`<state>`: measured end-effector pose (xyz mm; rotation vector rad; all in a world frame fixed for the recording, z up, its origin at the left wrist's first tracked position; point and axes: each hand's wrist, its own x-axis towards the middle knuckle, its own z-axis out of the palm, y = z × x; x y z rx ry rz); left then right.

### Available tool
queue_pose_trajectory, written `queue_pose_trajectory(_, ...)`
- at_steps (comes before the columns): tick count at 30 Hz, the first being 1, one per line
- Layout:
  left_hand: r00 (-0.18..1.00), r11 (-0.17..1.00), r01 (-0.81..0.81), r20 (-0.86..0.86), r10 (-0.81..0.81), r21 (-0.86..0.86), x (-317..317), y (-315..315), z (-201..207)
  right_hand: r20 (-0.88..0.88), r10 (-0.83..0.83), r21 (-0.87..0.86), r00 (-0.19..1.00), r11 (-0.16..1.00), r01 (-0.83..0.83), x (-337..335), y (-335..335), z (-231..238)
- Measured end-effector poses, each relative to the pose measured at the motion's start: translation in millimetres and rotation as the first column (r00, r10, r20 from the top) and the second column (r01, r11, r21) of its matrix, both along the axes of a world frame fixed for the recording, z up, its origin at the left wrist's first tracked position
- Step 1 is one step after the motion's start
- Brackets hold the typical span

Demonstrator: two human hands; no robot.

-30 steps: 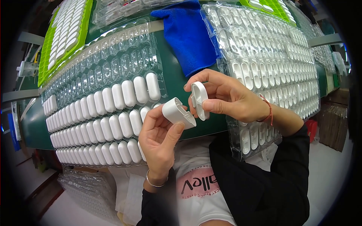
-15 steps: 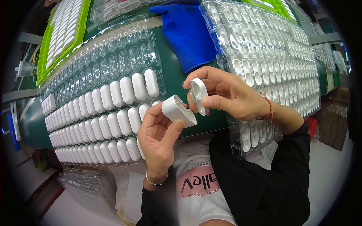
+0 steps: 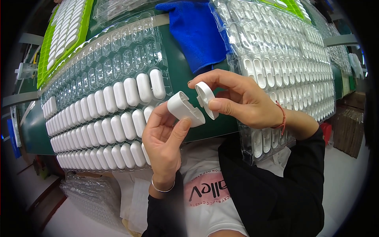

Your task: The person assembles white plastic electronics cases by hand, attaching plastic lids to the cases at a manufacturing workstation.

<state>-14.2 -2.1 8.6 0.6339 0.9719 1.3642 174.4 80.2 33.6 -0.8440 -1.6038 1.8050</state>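
Between the fingers and thumb of my left hand point(image 3: 164, 144) is a white plastic case body point(image 3: 183, 110), an oval hollow shell tilted with its opening toward the right. My right hand point(image 3: 244, 100) pinches a white oval case lid point(image 3: 206, 98), its hollow inner side partly showing. A small tab on the lid's edge points at the body. The two parts are close together, with a narrow gap between them. To the left, a clear blister tray point(image 3: 118, 43) carries rows of rounded white case pieces point(image 3: 108, 132). At the right, another clear tray point(image 3: 246, 146) holds hollow white lids point(image 3: 272, 73).
A blue cloth point(image 3: 195, 37) lies on the green table point(image 3: 179, 79) between the trays. Green trays point(image 3: 81, 29) with white pieces stand at the far left and far right. Stacked clear trays point(image 3: 92, 197) sit below the table's left front.
The body in my left hand has risen slightly and moved a little left. My right hand has turned the lid so its tab faces the body more closely. Both parts stay gripped.
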Motion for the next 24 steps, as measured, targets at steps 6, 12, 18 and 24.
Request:
queue_pose_trajectory(6,0.999,1.000,0.024,-0.031,-0.024,-0.014,6,3,1,0.137,0.041,0.044,0.990,0.998,-0.048,2,-5,2)
queue_pose_trajectory(12,0.999,0.999,-0.009,-0.053,0.011,0.041,14,2,-7,0.121,-0.045,0.013,0.992,0.999,0.044,-4,-14,1)
queue_pose_trajectory(18,0.993,0.996,0.045,0.105,-0.052,0.074,7,-2,-15,-0.009,-0.106,0.122,0.994,0.987,0.107,-6,-19,-4)
queue_pose_trajectory(24,0.978,0.994,0.103,0.179,-0.107,0.030,3,-1,-11,0.018,0.098,-0.150,0.995,0.984,-0.095,2,-6,14)
